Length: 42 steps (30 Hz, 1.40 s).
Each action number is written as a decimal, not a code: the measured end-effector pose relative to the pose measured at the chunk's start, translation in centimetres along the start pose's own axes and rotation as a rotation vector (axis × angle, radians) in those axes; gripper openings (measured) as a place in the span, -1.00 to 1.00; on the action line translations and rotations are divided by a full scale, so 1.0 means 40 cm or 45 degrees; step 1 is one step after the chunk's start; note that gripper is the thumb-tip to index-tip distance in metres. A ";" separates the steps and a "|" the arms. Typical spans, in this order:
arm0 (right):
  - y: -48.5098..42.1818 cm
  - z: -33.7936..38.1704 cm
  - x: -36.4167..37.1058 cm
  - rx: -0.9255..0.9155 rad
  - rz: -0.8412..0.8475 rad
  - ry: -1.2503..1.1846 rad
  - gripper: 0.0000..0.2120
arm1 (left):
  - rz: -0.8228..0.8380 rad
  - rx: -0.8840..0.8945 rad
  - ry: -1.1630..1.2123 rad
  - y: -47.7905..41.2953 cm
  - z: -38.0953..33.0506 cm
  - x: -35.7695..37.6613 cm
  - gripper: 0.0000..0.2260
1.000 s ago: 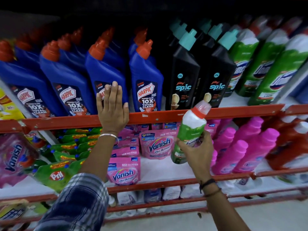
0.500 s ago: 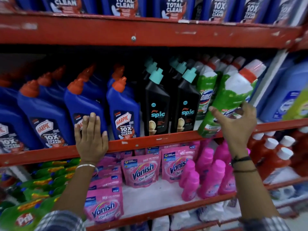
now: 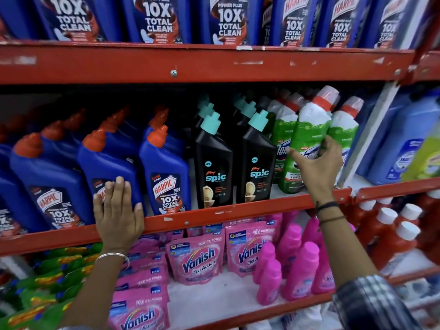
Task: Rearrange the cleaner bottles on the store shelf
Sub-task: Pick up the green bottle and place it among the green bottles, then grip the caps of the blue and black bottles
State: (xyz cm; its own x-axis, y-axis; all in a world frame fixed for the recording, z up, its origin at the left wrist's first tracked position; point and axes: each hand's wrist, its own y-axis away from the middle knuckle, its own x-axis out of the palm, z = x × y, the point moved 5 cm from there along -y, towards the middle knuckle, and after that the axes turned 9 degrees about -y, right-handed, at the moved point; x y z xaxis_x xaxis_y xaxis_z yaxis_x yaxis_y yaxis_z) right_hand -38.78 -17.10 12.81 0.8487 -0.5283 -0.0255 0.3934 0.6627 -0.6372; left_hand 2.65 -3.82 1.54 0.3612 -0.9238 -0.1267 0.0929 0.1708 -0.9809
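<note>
The right hand (image 3: 316, 167) grips a green bottle (image 3: 307, 141), its neck tilted toward one o'clock, among the green row. The left hand (image 3: 117, 210) rests open-fingered on a blue bottle (image 3: 112, 163), well apart at nine o'clock.

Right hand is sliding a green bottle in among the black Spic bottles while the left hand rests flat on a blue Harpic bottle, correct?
Not quite. The head view shows the right hand holding the green bottle among the other green bottles, right of the black Spic bottles. The left hand does rest flat on a blue Harpic bottle.
</note>
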 end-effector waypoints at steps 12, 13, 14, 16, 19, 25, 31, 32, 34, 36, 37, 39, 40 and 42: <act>0.002 -0.051 0.013 0.032 0.032 0.162 -0.17 | -0.003 0.000 0.000 0.002 -0.001 0.001 -0.49; 0.003 -0.052 0.012 0.031 0.029 0.164 -0.18 | -0.002 0.000 0.002 0.001 -0.001 0.001 -0.49; 0.002 -0.053 0.011 0.033 0.032 0.168 -0.18 | -0.002 0.002 0.001 0.000 -0.002 0.001 -0.49; 0.003 -0.055 0.012 0.028 0.039 0.167 -0.17 | -0.002 0.008 -0.005 -0.001 -0.002 0.000 -0.49; 0.006 -0.060 0.010 0.011 0.035 0.157 -0.18 | 0.003 0.011 -0.019 0.001 -0.002 0.001 -0.49; 0.025 -0.060 0.010 -0.019 0.023 0.175 -0.20 | 0.018 -0.011 -0.023 -0.001 -0.001 -0.003 -0.49; 0.063 -0.029 0.005 0.008 -0.019 0.159 -0.22 | 0.139 -0.047 0.007 -0.014 -0.008 -0.028 -0.51; 0.075 -0.011 -0.002 -0.029 -0.058 0.082 -0.28 | 0.148 -0.075 0.015 -0.018 -0.009 -0.041 -0.53; 0.102 0.043 -0.010 -0.147 -0.093 -0.121 -0.43 | 0.122 -0.140 0.075 -0.044 -0.011 -0.072 -0.58; 0.121 0.117 0.003 -0.230 -0.013 -0.383 -0.60 | 0.096 -0.186 0.232 -0.107 -0.013 -0.107 -0.64; 0.126 0.152 0.020 -0.222 0.075 -0.501 -0.66 | 0.096 -0.191 0.343 -0.151 -0.015 -0.120 -0.66; 0.137 0.219 0.073 -0.131 0.321 -0.638 -0.70 | 0.133 -0.189 0.572 -0.248 -0.022 -0.144 -0.71; 0.143 0.245 0.104 -0.087 0.459 -0.638 -0.68 | 0.169 -0.199 0.675 -0.294 -0.028 -0.150 -0.75; 0.160 0.287 0.165 -0.030 0.691 -0.551 -0.56 | 0.257 -0.251 0.801 -0.371 -0.040 -0.147 -0.79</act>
State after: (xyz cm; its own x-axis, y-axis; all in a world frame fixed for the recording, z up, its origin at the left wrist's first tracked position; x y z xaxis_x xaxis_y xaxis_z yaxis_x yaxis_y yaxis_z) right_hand -26.60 -10.25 17.41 0.9897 0.1374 -0.0391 -0.1306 0.7589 -0.6380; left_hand -2.36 -1.45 16.59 -0.2588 -0.9139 -0.3127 -0.1114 0.3498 -0.9302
